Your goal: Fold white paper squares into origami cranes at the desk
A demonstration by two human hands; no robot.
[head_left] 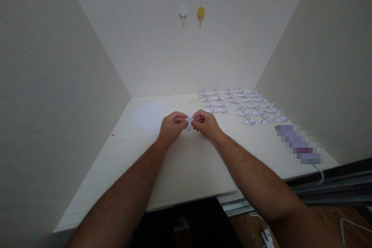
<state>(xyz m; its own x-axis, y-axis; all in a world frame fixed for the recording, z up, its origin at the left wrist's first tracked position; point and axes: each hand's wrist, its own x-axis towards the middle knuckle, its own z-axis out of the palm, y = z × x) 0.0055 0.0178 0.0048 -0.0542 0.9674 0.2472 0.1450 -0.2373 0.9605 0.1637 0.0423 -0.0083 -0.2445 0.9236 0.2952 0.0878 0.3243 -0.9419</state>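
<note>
A small piece of folded white paper [189, 124] is held up between my two hands over the middle of the white table. My left hand [173, 124] pinches its left side between thumb and fingers. On the other side, my right hand [205, 123] grips the paper's right edge the same way. The fingertips cover much of the paper, so its exact folds are hard to make out. Behind and to the right stand rows of several white paper cranes [238, 104]. White paper sheets [149, 114] lie spread on the table to the left.
A blurred-out rectangular object [299, 143] with a white cable [321, 176] lies near the right edge. A small orange spot [113, 135] is at the left. Two hooks, one white [183, 11] and one yellow [201, 12], are on the back wall. Side walls enclose the table [186, 174].
</note>
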